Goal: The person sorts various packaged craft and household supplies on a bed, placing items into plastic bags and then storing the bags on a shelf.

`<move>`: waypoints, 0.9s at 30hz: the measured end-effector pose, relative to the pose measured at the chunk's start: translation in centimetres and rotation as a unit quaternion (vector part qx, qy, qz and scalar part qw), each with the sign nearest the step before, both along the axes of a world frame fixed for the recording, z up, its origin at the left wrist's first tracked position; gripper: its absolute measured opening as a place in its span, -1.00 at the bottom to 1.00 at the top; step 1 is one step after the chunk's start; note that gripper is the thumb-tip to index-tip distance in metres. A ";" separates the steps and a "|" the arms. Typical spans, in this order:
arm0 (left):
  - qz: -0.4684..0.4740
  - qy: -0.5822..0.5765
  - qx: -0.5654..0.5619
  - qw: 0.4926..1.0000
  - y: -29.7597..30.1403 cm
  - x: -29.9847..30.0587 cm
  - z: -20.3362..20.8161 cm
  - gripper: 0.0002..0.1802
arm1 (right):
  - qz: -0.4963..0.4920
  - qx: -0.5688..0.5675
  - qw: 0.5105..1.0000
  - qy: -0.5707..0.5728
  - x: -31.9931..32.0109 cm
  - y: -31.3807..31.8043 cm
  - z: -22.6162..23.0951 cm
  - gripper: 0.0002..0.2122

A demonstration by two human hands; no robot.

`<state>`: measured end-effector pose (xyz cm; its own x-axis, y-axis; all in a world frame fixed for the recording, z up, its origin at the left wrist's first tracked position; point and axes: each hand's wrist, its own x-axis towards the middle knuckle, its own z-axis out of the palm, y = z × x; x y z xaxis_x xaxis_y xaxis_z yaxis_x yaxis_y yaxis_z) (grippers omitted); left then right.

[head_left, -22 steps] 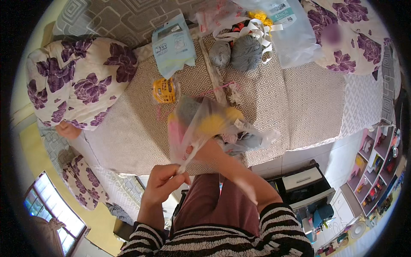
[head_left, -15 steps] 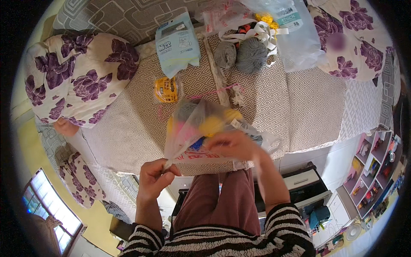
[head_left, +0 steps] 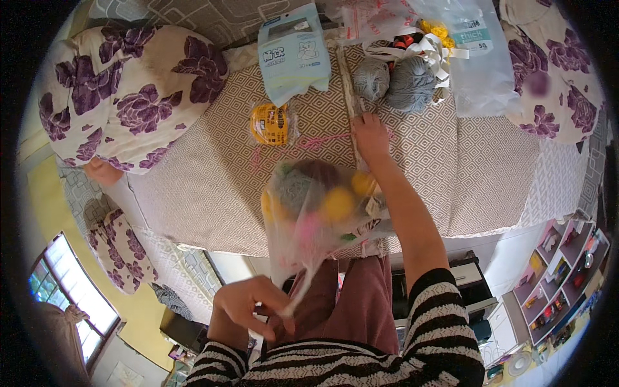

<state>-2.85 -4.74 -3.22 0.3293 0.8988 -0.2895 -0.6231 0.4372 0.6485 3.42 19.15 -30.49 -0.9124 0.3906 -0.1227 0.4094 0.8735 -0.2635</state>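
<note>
My left hand [head_left: 255,308] pinches the gathered edge of a clear plastic bag [head_left: 293,255] in front of my lap. Through the bag show yellow balls of yarn, a grey ball [head_left: 298,188], something dark and a pink patch [head_left: 308,229]. Farther out, my right hand [head_left: 372,138] is down on the patterned cover with its fingers curled. A thin pink strand [head_left: 325,138] runs up to it, and the cream tassel there is covered by the hand. What the fingers hold is hidden. Two grey yarn balls [head_left: 411,85] lie just beyond.
A wrapped yellow yarn ball [head_left: 271,124] and a light blue pouch [head_left: 295,55] lie left of my right hand. White ribbon [head_left: 442,64] and a clear package [head_left: 480,71] are at the back right. Floral cushions [head_left: 145,90] stand at both sides; shelves [head_left: 561,284] are at right.
My right hand has left the plastic bag and reached forward to the tassel and pink strand. My left hand has drawn the bag's edge nearer to me. The view has shifted a little.
</note>
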 end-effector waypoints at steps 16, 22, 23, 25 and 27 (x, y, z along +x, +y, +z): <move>0.259 0.590 0.031 0.764 4.6 2.5 0.8 -0.57 | -0.359 -0.605 0.666 0.248 3.6 3.6 10.3 -0.93; -0.027 0.757 -0.052 0.651 6.9 3.9 -6.9 -0.83 | -0.398 -0.569 0.592 0.410 8.4 6.1 17.1 -0.95; -0.028 0.758 -0.049 0.650 6.3 3.7 -8.4 -0.83 | -0.382 -0.554 0.589 0.448 9.5 6.4 17.9 -0.94; -0.030 0.797 -0.140 0.587 5.5 3.3 -10.7 -0.81 | -0.352 -0.515 0.599 0.502 11.5 7.0 20.2 -0.92; -0.014 0.790 -0.145 0.596 4.8 3.0 -12.2 -0.80 | -0.359 -0.454 0.610 0.540 13.6 7.3 21.5 -0.89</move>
<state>0.15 0.04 -15.39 -0.5457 0.7363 -0.4001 0.6746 0.6692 0.3115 17.04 26.45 -8.95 -0.2851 0.9563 -0.0649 -0.2412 -0.1372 -0.9607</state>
